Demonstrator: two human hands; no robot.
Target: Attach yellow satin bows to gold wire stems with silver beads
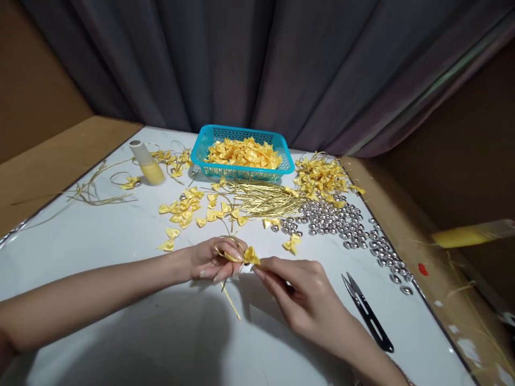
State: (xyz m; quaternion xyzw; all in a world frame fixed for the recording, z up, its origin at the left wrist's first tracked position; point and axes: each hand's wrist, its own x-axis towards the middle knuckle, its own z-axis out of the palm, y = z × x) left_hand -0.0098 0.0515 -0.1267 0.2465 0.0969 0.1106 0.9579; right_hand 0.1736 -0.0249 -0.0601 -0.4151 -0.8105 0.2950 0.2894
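bright overhead light; soft shadows under arms; edges warped, corners dim

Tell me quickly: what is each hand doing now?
Left hand: fingers closed on the gold cord.
Right hand: fingers pinching the yellow bow.

Yellow bow (251,255); gold cord (231,301); turquoise basket (241,172); silver beads (341,220).

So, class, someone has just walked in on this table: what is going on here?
A person works with both bare hands over a white table. The left hand and right hand together pinch a small yellow satin bow with a thin gold cord hanging below it. Behind lie loose bows, a blue plastic basket full of them, a bundle of gold cords, silver beads and black thread snips.
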